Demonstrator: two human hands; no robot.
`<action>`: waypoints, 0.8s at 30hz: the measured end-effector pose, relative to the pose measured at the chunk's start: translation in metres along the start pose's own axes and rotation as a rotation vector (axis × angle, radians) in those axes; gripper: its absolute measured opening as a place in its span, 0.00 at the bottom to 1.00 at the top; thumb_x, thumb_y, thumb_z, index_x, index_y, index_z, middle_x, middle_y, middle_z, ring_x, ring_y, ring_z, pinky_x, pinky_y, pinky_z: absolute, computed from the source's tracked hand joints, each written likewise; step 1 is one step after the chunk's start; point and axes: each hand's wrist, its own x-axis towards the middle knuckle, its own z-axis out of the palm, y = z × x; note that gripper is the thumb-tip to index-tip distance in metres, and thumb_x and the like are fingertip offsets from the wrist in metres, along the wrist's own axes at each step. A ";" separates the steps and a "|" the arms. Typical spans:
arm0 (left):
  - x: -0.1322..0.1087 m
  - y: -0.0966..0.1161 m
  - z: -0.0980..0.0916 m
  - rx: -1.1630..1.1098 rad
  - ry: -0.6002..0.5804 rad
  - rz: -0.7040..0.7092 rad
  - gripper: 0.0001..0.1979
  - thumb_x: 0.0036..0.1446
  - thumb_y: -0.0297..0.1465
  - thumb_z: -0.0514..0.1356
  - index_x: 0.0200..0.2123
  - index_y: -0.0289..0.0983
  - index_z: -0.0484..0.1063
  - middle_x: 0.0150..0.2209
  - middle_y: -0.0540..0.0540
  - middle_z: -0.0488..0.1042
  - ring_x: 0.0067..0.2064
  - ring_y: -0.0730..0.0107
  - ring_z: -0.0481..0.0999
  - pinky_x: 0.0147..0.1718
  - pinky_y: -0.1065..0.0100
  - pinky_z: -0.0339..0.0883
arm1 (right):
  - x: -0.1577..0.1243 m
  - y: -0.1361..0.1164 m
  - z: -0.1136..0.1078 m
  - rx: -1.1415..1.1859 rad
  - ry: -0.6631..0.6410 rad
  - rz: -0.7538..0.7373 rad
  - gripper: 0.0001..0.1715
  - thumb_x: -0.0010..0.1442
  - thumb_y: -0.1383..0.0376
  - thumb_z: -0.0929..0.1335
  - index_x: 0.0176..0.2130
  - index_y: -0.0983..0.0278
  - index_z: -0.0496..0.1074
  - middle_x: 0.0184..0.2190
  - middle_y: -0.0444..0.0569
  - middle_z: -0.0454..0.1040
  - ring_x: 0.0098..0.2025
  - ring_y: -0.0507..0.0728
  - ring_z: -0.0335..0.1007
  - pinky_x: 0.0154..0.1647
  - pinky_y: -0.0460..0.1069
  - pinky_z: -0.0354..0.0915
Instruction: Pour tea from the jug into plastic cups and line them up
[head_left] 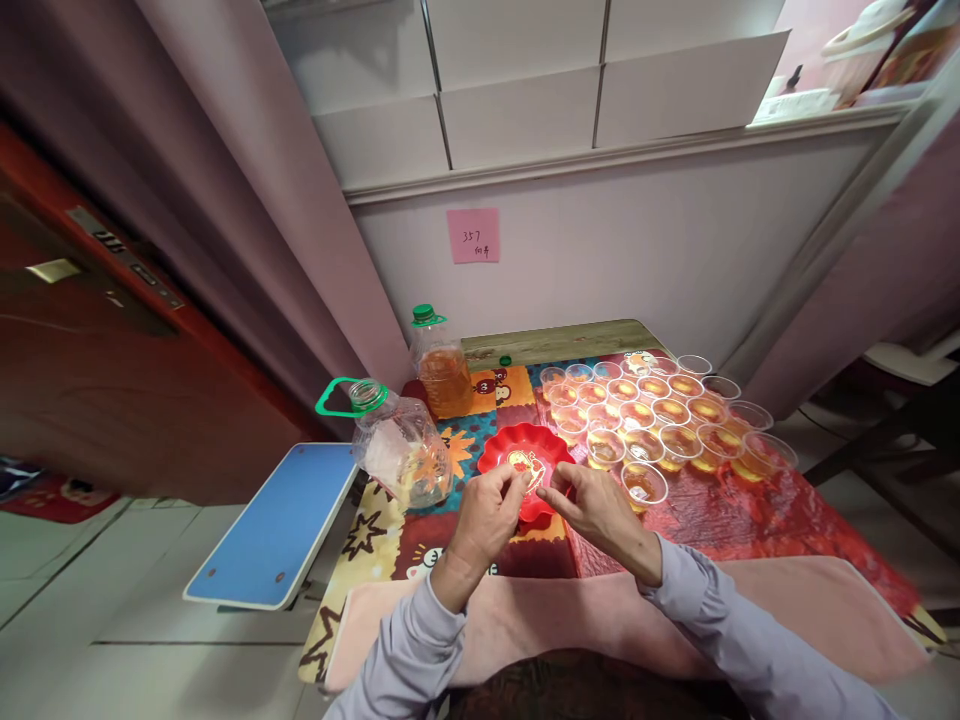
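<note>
Both hands are over the near rim of a red scalloped plate (495, 443) with a yellow printed design. Thumb and fingers are pinched together on my left hand (487, 518); whatever lies between the tips is too small to make out. Just to its right, my right hand (602, 508) is curled, thumb and forefinger close together, and its grip is also too small to read. A gap separates the two hands. One clear plastic cup (643, 486) of amber liquid stands right of the plate, in front of rows of similar cups (636, 415).
Left of the plate stands an uncapped clear jug (412, 450) with a green handle. Behind it is a green-capped jug (442, 375) of amber liquid. A loose green cap (505, 360) lies at the back. A pink towel (795, 600) covers the near edge; a blue board (277, 525) juts out left.
</note>
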 end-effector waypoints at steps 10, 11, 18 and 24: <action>0.003 -0.002 0.004 -0.207 -0.127 -0.197 0.38 0.59 0.71 0.50 0.23 0.42 0.68 0.20 0.48 0.68 0.23 0.68 0.68 0.28 0.65 0.61 | -0.006 0.002 0.020 0.161 -0.061 0.041 0.35 0.74 0.41 0.61 0.23 0.58 0.63 0.18 0.42 0.64 0.22 0.53 0.59 0.28 0.50 0.46; 0.005 -0.002 0.004 -0.246 -0.136 -0.237 0.41 0.57 0.74 0.48 0.22 0.42 0.68 0.19 0.47 0.68 0.22 0.68 0.67 0.27 0.65 0.62 | -0.004 0.000 0.019 0.199 -0.072 0.064 0.38 0.74 0.39 0.59 0.23 0.58 0.63 0.18 0.43 0.64 0.22 0.53 0.59 0.28 0.50 0.48; 0.030 0.035 -0.011 -0.335 -0.079 -0.128 0.47 0.60 0.74 0.39 0.17 0.41 0.68 0.17 0.46 0.67 0.21 0.70 0.67 0.26 0.65 0.63 | 0.031 -0.041 -0.017 0.525 -0.049 0.128 0.52 0.68 0.24 0.49 0.20 0.58 0.66 0.17 0.46 0.66 0.22 0.54 0.63 0.30 0.50 0.59; 0.046 0.055 -0.013 -0.386 -0.095 -0.062 0.49 0.62 0.73 0.35 0.17 0.40 0.68 0.18 0.43 0.69 0.20 0.70 0.66 0.25 0.64 0.61 | 0.055 -0.063 -0.038 0.569 0.037 0.047 0.54 0.66 0.22 0.50 0.19 0.59 0.68 0.17 0.46 0.66 0.22 0.54 0.63 0.29 0.51 0.60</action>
